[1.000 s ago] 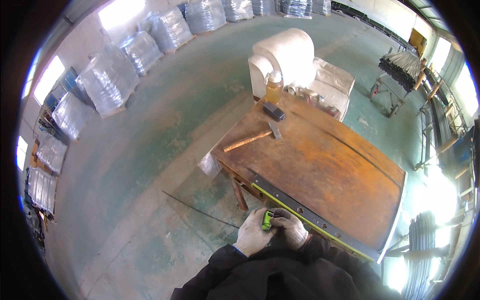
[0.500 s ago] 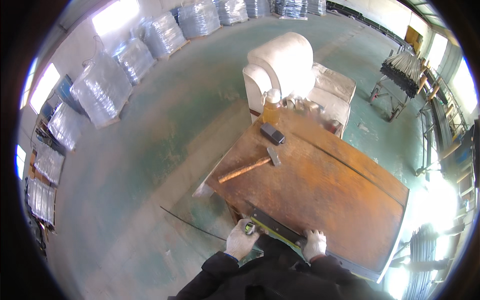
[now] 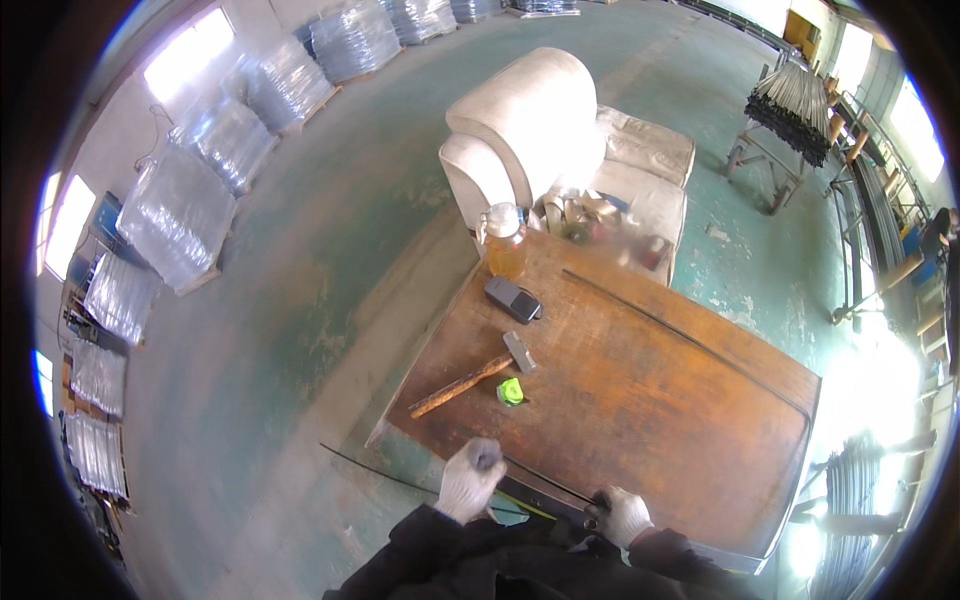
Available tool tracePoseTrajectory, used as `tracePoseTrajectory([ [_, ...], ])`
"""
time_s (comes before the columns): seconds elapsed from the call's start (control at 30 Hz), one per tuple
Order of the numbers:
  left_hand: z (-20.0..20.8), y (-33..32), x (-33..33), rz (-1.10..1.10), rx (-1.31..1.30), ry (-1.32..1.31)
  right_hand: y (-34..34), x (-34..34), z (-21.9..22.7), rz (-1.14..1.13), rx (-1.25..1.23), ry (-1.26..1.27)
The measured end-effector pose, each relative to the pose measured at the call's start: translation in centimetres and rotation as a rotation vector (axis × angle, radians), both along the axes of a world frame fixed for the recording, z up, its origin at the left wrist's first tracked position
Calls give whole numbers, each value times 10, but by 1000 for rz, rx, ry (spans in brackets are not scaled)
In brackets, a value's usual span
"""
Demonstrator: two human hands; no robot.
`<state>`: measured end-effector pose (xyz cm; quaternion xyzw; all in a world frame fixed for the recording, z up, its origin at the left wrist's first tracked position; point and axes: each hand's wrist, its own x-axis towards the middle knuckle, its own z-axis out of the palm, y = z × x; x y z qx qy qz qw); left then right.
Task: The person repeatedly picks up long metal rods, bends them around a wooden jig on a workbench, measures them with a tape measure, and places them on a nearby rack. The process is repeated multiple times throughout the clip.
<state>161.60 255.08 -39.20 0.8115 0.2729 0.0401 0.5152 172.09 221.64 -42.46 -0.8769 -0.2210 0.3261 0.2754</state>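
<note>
My left hand (image 3: 472,480), in a whitish glove, is closed at the table's near left corner; what its curled fingers hold, if anything, I cannot make out. My right hand (image 3: 622,516), gloved too, is closed around the right part of a dark flat bar (image 3: 545,497) along the near table edge. A yellow-green strip shows beside the bar. Beyond my hands, a bright green tape measure (image 3: 511,391) rests on the brown tabletop (image 3: 650,400). Next to it lies a hammer (image 3: 465,386) with a wooden handle.
A dark grey case (image 3: 513,300) and a jug of amber liquid (image 3: 506,245) stand at the table's far left. Behind is a pale armchair (image 3: 530,120) with odds and ends on its seat. Wrapped pallets (image 3: 180,215) line the left wall; a rod rack (image 3: 790,115) stands right.
The tape measure has left my left hand and now lies on the tabletop near the hammer. My left hand has closed, and my right hand has drawn its fingers in at the bar.
</note>
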Motion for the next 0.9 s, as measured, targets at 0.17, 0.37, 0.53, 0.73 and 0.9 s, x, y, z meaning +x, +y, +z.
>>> tracePoseTrajectory([
  [0.17,37,-16,-10,-206,-105,179,55,22,68,-220,320,90],
  [0.37,73,-50,47,-516,-349,11,151,74,200,-432,771,81],
  [0.53,-49,-67,55,-970,406,-401,230,106,273,-509,1131,-79],
  [0.73,-46,-43,45,-420,-100,-249,260,116,341,-580,1505,-100],
  [0.9,-36,-18,57,-440,221,-435,263,118,345,-583,1623,-96],
])
